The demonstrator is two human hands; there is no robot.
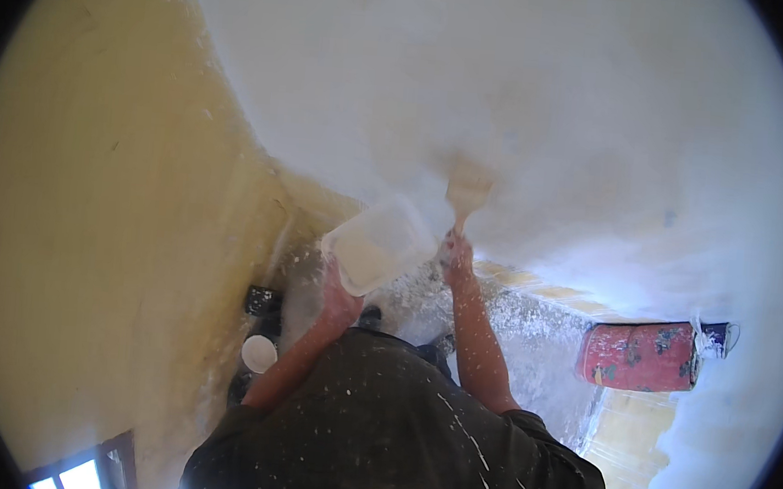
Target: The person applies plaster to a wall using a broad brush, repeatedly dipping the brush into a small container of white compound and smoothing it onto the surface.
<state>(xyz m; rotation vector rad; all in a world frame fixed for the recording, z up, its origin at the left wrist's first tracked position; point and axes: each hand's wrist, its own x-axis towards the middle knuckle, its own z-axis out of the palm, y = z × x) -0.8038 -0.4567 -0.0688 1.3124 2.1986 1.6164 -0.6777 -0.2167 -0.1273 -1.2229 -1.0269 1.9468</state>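
Your right hand (456,250) is clenched around the handle of a wide flat paintbrush (466,192), whose bristles press against the white-painted wall (532,90) just above your fist. Your left hand (340,294) grips a pale plastic tub (379,243) from below, holding it tilted just beside the brush. The tub looks light and thin-walled, so it will likely flex; cup it under the base rather than pinching the rim. The brush handle seems stiff but probably paint-slick, so hold it low, near the ferrule. A yellow wall (121,177) meets the white one to your left.
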